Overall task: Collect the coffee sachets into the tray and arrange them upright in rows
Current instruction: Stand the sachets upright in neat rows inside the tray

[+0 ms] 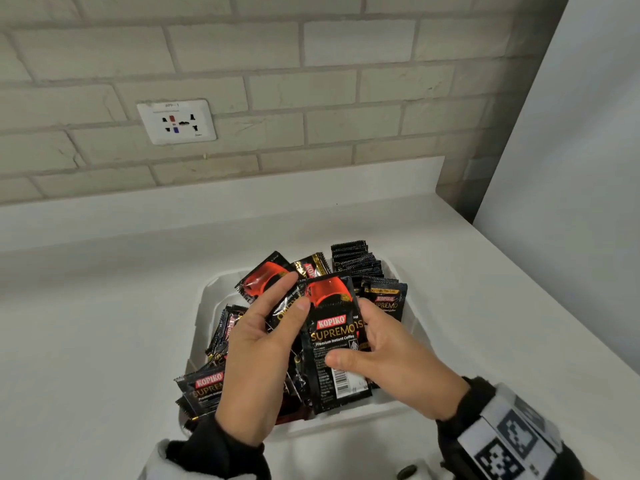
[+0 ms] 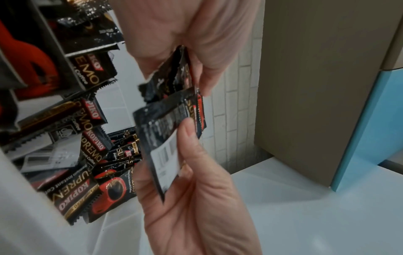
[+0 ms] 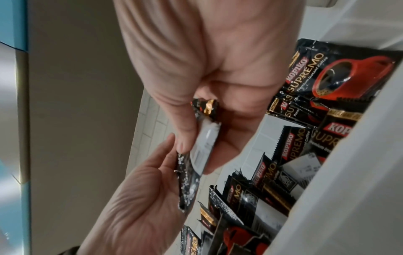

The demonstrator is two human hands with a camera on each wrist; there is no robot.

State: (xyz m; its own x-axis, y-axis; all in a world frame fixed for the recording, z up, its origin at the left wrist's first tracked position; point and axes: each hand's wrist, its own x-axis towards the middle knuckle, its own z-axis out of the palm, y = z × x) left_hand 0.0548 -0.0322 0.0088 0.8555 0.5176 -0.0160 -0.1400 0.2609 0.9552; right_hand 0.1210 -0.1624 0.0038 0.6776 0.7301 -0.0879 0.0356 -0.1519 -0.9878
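1. Two hands meet above the tray: the right hand (image 1: 391, 358) pinches a coffee sachet (image 1: 334, 341) between thumb and fingers, its grip closed on the lower part near the barcode, red cup end pointing away from the person.
2. The left hand (image 1: 263, 355) holds a few more sachets (image 1: 266, 280) fanned behind its fingers, its grip curled round them, thumb tip touching the left edge of the front sachet.
3. In the left wrist view the thumb (image 2: 189, 138) of the right hand presses the white barcode patch of that sachet.
4. Below both hands sits the white tray (image 1: 204, 299) on the white counter (image 1: 104, 323).
5. Loose sachets (image 1: 202, 386) lie jumbled in the tray's near and left part, one hanging over its near left rim.
6. At the far right of the tray a row of sachets (image 1: 353, 261) stands upright, packed face to face.
7. Behind the counter is a pale brick wall with a white power socket (image 1: 176, 121).
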